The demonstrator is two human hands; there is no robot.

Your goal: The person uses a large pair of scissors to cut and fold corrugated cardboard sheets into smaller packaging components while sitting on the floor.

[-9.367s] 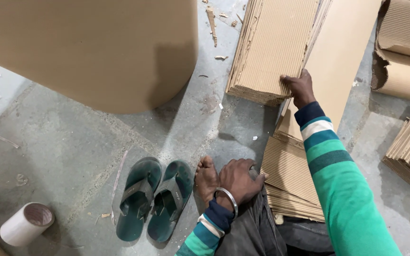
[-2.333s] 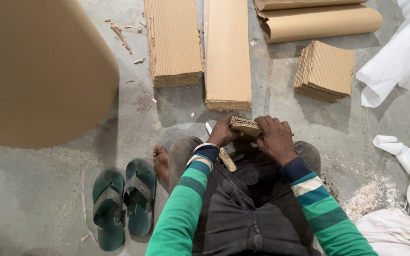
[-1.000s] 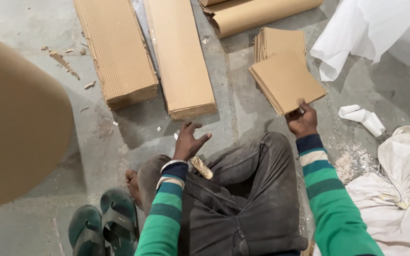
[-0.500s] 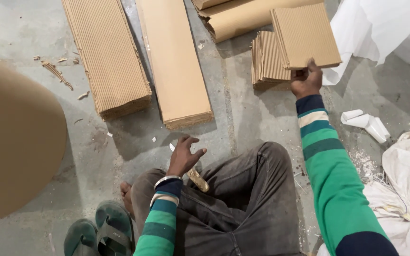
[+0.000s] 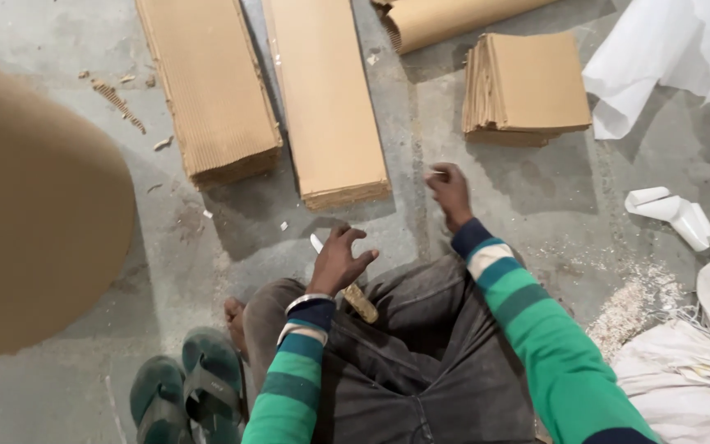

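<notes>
knife [image 5: 347, 284] with a wooden handle lies across our knee, its pale blade poking out past our left hand [image 5: 341, 261], which rests on it with fingers spread loose, gripping nothing. our right hand [image 5: 450, 191] hovers empty and half curled above the concrete floor [image 5: 527, 214], near the small stack of cardboard squares [image 5: 527, 82]. two long cardboard stacks [image 5: 326, 99] lie just ahead of us.

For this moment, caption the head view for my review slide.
Seated person's left hand rests over a knife; right hand hovers near a square cardboard stack.
</notes>
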